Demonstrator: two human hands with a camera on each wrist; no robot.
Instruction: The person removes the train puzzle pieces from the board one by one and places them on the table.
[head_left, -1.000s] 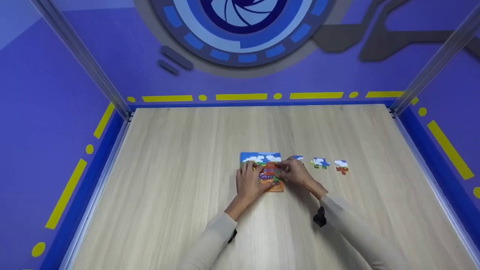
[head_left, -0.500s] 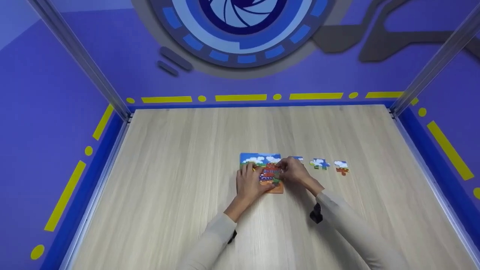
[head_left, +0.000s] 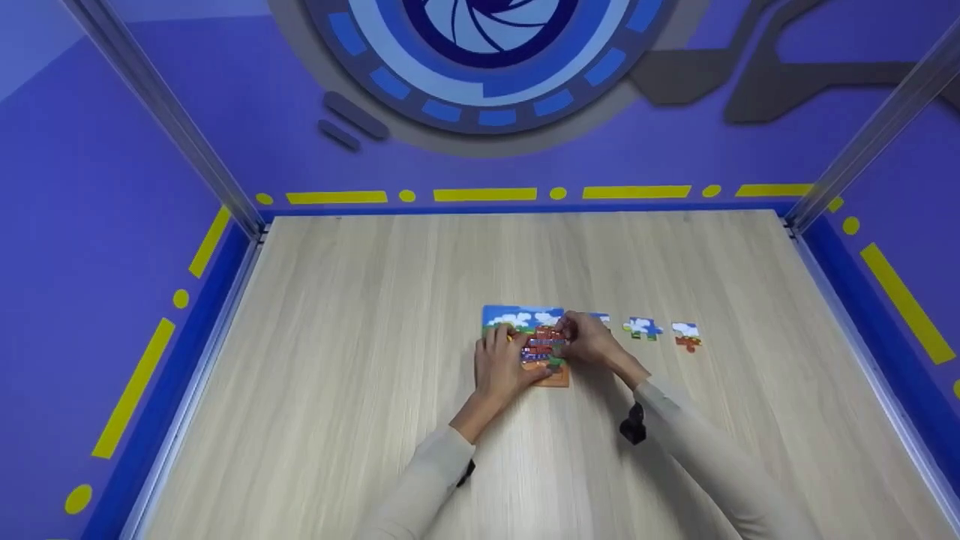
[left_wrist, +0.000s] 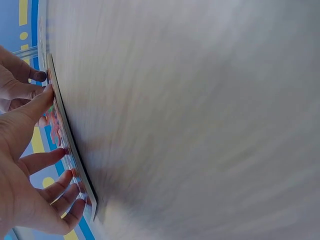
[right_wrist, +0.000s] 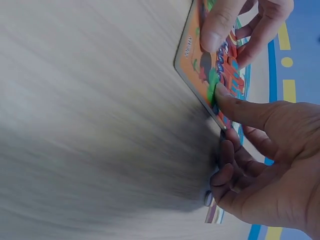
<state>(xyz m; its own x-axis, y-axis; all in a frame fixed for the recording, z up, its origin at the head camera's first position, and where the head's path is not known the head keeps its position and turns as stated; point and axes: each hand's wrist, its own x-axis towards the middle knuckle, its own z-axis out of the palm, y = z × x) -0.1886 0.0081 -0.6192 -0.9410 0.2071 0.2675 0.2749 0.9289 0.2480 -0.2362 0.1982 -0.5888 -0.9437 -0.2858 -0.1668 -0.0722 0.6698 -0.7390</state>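
Observation:
A picture jigsaw puzzle (head_left: 523,316) with blue sky, clouds and an orange border lies on the table. My left hand (head_left: 499,364) rests over its left part with fingers spread; in the left wrist view the fingertips (left_wrist: 64,151) touch its surface. My right hand (head_left: 592,341) is at its right edge. In the right wrist view the right thumb (right_wrist: 240,107) presses a green part beside that edge, with the other fingers curled below. It seems to pinch a puzzle piece there, mostly hidden by the fingers.
Right of the puzzle, a loose sky piece (head_left: 643,327) and a cloud-and-red piece (head_left: 686,336) lie in a row. Another piece (head_left: 601,318) is partly covered by my right hand. Blue panels (head_left: 480,169) stand behind and along both sides of the wooden table (head_left: 360,300).
The right wrist has tilted slightly and its fingertips have shifted a little at the puzzle's right edge. The left hand has stayed in place, and the loose pieces have not moved.

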